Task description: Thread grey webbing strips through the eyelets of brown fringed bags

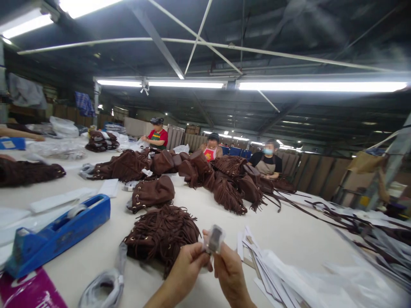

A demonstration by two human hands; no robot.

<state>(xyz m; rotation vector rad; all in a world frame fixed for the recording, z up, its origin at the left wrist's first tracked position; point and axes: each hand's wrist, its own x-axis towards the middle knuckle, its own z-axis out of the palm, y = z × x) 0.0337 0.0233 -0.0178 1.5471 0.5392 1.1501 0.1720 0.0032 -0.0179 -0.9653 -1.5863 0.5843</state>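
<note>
My left hand (188, 265) and my right hand (229, 273) meet low in the middle of the view, both pinched on a small grey piece wrapped in clear plastic (214, 239). Just beyond them on the pale table (298, 231) lies a brown fringed bag (162, 235). A second brown bag (152, 193) sits a little farther back.
A blue tape dispenser (58, 233) stands at left, with a coil of grey strap (102, 286) near the front edge. White paper sheets (289, 273) fan out at right. A heap of brown fringed bags (205, 173) fills the middle, with three seated people (212, 147) behind it.
</note>
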